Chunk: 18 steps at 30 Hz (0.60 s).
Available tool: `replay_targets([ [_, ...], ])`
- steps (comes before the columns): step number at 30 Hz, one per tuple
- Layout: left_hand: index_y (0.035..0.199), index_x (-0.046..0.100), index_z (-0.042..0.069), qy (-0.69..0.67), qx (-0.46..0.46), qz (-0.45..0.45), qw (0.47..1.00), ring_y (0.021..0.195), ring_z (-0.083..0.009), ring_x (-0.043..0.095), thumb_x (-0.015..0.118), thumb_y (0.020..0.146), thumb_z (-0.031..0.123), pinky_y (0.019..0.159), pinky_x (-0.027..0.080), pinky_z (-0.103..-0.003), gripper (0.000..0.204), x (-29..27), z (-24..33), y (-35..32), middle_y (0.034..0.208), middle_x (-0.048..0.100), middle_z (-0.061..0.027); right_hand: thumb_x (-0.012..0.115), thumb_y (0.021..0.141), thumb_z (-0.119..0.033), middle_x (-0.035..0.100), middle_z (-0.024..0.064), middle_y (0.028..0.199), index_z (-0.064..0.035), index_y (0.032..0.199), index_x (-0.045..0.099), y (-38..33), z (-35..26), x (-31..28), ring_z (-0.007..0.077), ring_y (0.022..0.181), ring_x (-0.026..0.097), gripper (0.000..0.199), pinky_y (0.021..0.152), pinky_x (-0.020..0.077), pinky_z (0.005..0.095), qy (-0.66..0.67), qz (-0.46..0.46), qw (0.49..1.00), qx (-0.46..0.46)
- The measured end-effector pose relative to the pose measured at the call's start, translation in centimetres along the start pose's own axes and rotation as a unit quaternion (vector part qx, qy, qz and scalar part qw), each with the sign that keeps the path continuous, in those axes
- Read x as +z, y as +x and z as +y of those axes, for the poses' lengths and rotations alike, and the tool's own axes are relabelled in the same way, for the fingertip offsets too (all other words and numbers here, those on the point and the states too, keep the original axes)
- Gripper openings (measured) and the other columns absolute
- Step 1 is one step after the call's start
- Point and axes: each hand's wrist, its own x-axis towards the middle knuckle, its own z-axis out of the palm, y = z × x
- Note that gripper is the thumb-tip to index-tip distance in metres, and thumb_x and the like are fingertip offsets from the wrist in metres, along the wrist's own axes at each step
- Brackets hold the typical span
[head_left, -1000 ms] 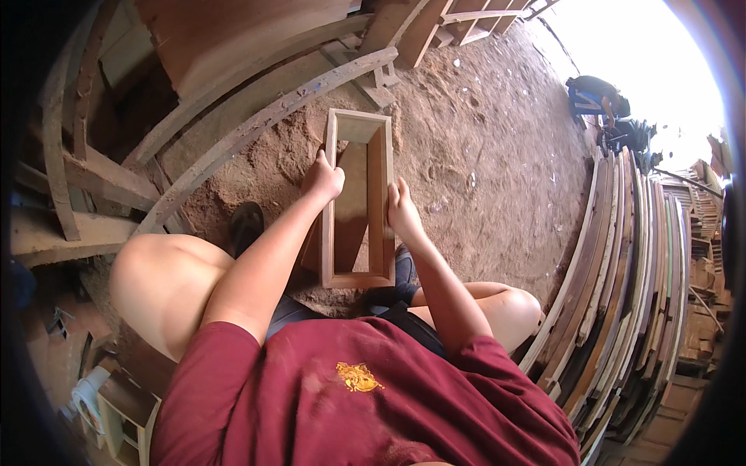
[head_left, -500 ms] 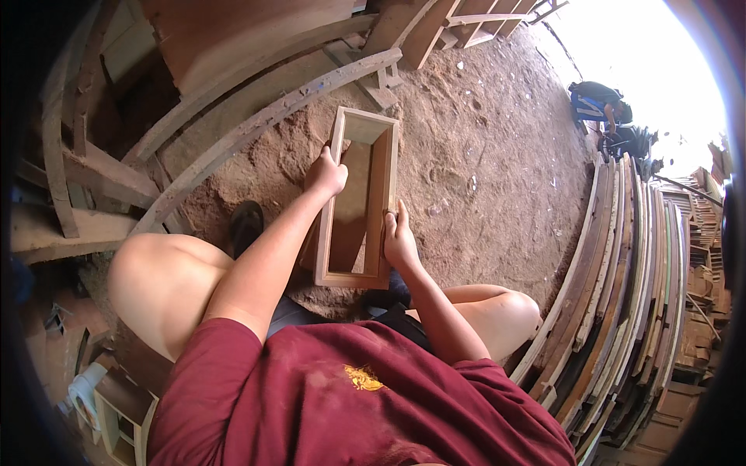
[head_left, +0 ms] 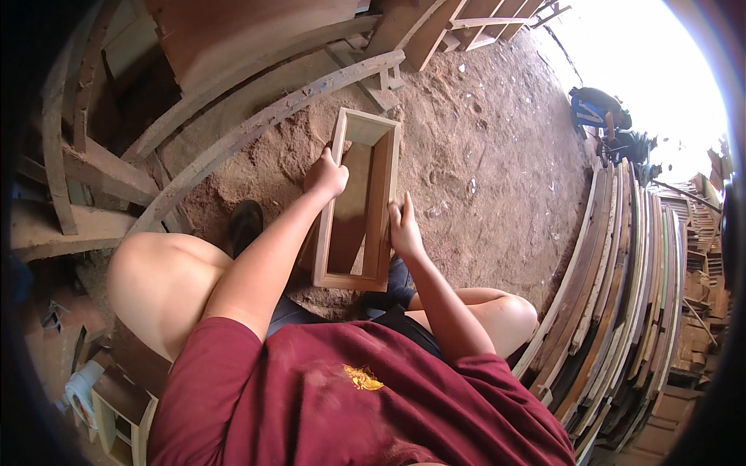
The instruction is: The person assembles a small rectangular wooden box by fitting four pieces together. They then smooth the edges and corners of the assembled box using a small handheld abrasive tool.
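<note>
Between my knees I hold a long rectangular wooden frame (head_left: 380, 203), deep-sided like a small drawer. Its middle is partly filled by a brown panel, and a light gap shows near the lower end. My left hand (head_left: 325, 177) is closed round the left long side, thumb lying over the top edge. On the right long side, somewhat lower, my right hand (head_left: 406, 228) rests against the outer face with fingers bent and thumb raised. Whether its hidden fingers reach under the frame cannot be seen.
Long timber planks (head_left: 598, 295) are stacked along the right. At left stand a wooden beam structure (head_left: 272, 113) and a large brown board (head_left: 249, 39). Another person (head_left: 598, 109) bends over at the far right. Dusty ground (head_left: 489, 155) lies ahead. A small wooden box (head_left: 124, 412) sits lower left.
My right hand has slid slightly up and outward along the frame's right side. The left hand and the frame have hardly moved.
</note>
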Motion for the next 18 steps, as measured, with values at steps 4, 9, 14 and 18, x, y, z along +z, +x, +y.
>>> replay_targets([
  [4, 0.144, 0.041, 0.0, -0.007, -0.005, 0.002, 1.0, 0.11, -0.0395, 0.065, 0.052, 0.08, 0.019, 0.096, 0.052, -0.048, 0.067, -0.3, -0.2, 0.0, 0.122, 0.064, -0.0264, 0.049, 0.102, -0.04, 0.063, 0.0318, 0.118, 0.0003, 0.138, 0.04, -3.3, -0.3, -1.3, 0.0478, 0.113, 0.061, 0.055, 0.094, 0.0468, 0.0493, -0.039, -0.044, 0.996, 0.066],
  [9, 0.143, 0.042, 0.001, -0.01, 0.0, 0.008, 1.0, 0.11, -0.0394, 0.065, 0.052, 0.081, 0.02, 0.096, 0.052, -0.048, 0.065, -0.1, -0.4, 0.3, 0.121, 0.065, -0.026, 0.057, 0.1, -0.031, 0.065, 0.0217, 0.094, -0.0039, 0.115, 0.053, -2.9, 1.1, -2.2, 0.0337, 0.088, 0.063, 0.031, 0.076, 0.0475, 0.0413, 0.051, -0.018, 0.993, 0.102],
  [14, 0.143, 0.041, 0.002, 0.003, -0.005, -0.005, 1.0, 0.109, -0.0389, 0.065, 0.052, 0.082, 0.02, 0.095, 0.052, -0.049, 0.064, -0.2, 0.0, 0.3, 0.121, 0.065, -0.0251, 0.062, 0.1, -0.021, 0.053, -0.0011, 0.062, -0.0075, 0.099, 0.054, -2.0, 1.8, -1.6, 0.0072, 0.047, 0.044, 0.016, 0.04, 0.0324, 0.0268, 0.123, 0.03, 0.992, 0.026],
  [18, 0.145, 0.04, 0.003, 0.0, -0.016, -0.009, 1.0, 0.108, -0.0385, 0.066, 0.052, 0.083, 0.02, 0.094, 0.053, -0.049, 0.066, -0.6, -0.3, 0.2, 0.121, 0.065, -0.0249, 0.064, 0.099, -0.022, 0.052, -0.0023, 0.062, -0.007, 0.101, 0.055, -2.4, -1.9, -2.1, 0.0064, 0.049, 0.044, 0.017, 0.042, 0.0317, 0.0267, 0.163, 0.037, 0.985, 0.041],
])
